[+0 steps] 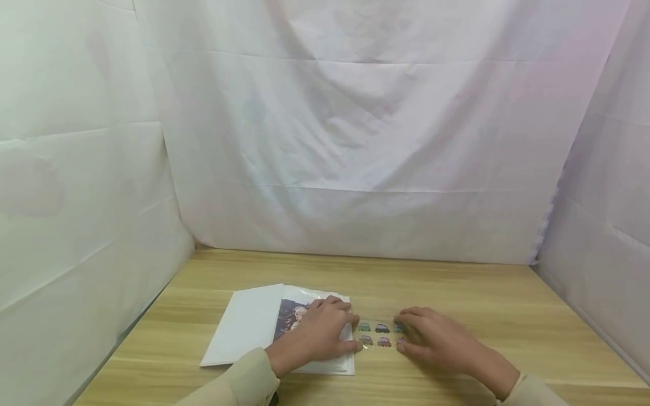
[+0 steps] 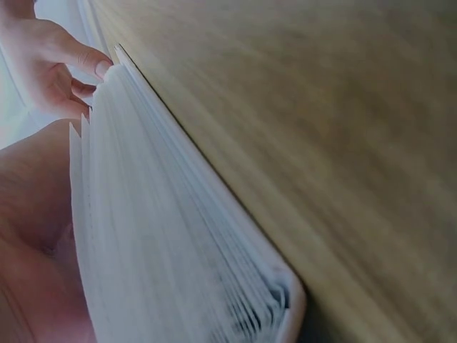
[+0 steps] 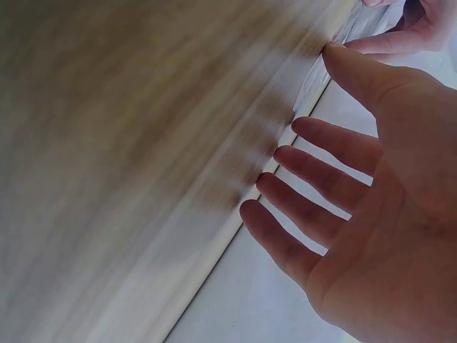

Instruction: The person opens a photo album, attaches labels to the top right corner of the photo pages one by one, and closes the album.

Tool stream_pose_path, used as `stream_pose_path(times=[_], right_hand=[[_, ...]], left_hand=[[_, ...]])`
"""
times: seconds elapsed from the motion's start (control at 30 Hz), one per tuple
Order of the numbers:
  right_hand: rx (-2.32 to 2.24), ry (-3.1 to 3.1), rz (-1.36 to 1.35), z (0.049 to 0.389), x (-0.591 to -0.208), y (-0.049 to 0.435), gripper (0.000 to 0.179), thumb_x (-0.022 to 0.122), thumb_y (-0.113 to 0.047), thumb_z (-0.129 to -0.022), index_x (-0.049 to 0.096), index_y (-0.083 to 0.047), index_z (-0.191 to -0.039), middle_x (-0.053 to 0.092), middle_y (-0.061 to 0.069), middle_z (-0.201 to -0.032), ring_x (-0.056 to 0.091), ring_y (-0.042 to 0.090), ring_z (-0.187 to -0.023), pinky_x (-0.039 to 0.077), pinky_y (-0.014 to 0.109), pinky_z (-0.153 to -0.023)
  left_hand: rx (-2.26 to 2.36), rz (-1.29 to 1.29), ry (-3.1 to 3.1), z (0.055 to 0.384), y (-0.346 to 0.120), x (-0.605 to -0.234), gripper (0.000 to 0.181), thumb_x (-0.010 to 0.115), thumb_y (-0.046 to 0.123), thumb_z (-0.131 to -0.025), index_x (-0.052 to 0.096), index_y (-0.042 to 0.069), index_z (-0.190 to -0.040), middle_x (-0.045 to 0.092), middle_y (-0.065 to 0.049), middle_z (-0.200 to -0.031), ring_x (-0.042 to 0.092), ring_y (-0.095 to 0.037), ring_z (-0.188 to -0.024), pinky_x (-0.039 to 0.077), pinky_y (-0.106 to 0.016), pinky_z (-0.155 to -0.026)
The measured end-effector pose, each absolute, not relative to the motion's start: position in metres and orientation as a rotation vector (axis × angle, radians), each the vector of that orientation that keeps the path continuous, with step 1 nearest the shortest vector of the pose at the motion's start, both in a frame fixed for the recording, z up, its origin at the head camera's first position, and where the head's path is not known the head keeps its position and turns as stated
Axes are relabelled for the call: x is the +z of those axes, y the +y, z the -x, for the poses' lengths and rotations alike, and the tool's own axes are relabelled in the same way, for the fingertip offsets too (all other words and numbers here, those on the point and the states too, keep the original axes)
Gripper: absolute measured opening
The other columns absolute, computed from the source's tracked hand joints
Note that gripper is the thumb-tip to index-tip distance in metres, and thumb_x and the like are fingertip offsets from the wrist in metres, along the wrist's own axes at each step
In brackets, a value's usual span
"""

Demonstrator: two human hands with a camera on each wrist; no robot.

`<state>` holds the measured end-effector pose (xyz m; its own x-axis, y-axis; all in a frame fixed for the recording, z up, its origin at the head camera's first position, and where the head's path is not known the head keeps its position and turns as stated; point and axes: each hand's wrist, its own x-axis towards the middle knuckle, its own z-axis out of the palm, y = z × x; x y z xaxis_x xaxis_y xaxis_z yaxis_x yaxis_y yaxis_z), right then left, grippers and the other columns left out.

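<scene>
We find the clear sheet (image 1: 382, 335) of car stickers just right of the album (image 1: 254, 324), low over the surface (image 1: 457, 287); whether it lies quite flat we cannot tell. Its two rows of cars run left to right, a line straight from hand to hand, so neither hand is clearly nearer: the left hand (image 1: 330, 330) reaches its left end, the right hand (image 1: 444, 341) its right. The left hand is loosely spread over the album's right part, thumb and forefinger at the sheet's end; we see no firm grip. The right hand is wide, fingers apart and nearly straight, thumb and forefinger touching the sheet without closing round it. The album lies open, a photo (image 1: 286, 318) partly beneath the left hand. Beyond hangs white cloth (image 1: 355, 141).
</scene>
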<state>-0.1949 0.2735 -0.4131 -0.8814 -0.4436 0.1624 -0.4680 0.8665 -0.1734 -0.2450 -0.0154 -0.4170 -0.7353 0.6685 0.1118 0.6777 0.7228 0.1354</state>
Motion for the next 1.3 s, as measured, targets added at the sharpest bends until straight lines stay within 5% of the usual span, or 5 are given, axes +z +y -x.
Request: stream_pose_path(times=[0.57,0.83,1.0,1.13,1.3], right_hand=[[0.321,-2.889,-0.691,0.1952,-0.4140,0.2703,0.052,0.079,-0.053,-0.097,0.074,-0.016,-0.133,0.075,-0.002,-0.128,0.073,0.019,-0.114,0.064,0.048,-0.093],[0.543,-2.903,-0.704,0.1968,-0.4111,0.2698,0.049,0.082,-0.038,-0.097,0.073,-0.012,-0.137,0.070,-0.006,-0.109,0.064,0.003,-0.089,0.058,0.024,-0.071],[0.800,-2.888,-0.699,0.2011,-0.4112,0.2727,0.051,0.084,-0.028,-0.097,0.069,-0.006,-0.140,0.075,-0.007,-0.101,0.068,0.002,-0.088,0.061,0.023,-0.073],[0.976,-2.858,-0.599,0.2024,-0.4112,0.2751,0.046,0.082,-0.025,-0.098,0.070,-0.006,-0.138,0.079,-0.003,-0.109,0.072,0.004,-0.091,0.062,0.023,-0.076],[1.201,-2.715,-0.501,0.2006,-0.4101,0.2769,0.037,0.080,-0.016,-0.099,0.070,-0.006,-0.134,0.081,0.004,-0.108,0.076,0.006,-0.090,0.064,0.024,-0.076]], left_hand=[[-0.328,1.119,-2.800,0.2486,-0.0139,-0.4212,0.035,0.080,0.060,-0.092,0.084,0.034,-0.115,0.075,0.001,-0.140,0.065,-0.028,-0.136,0.055,-0.057,-0.110],[-0.397,1.125,-2.768,0.2471,-0.0141,-0.4208,0.030,0.078,0.055,-0.096,0.085,0.033,-0.114,0.077,0.004,-0.133,0.066,-0.025,-0.133,0.055,-0.056,-0.110],[-0.447,1.135,-2.719,0.2479,-0.0140,-0.4205,0.022,0.081,0.050,-0.095,0.086,0.032,-0.107,0.078,0.008,-0.113,0.067,-0.013,-0.109,0.058,-0.038,-0.094],[-0.494,1.168,-2.672,0.2506,-0.0132,-0.4181,0.019,0.083,0.047,-0.094,0.088,0.031,-0.104,0.075,0.011,-0.092,0.056,-0.004,-0.084,0.048,-0.022,-0.073],[-0.737,1.207,-2.704,0.2518,-0.0123,-0.4159,0.019,0.080,0.040,-0.099,0.086,0.027,-0.111,0.081,0.014,-0.093,0.061,0.004,-0.075,0.049,-0.018,-0.068]])
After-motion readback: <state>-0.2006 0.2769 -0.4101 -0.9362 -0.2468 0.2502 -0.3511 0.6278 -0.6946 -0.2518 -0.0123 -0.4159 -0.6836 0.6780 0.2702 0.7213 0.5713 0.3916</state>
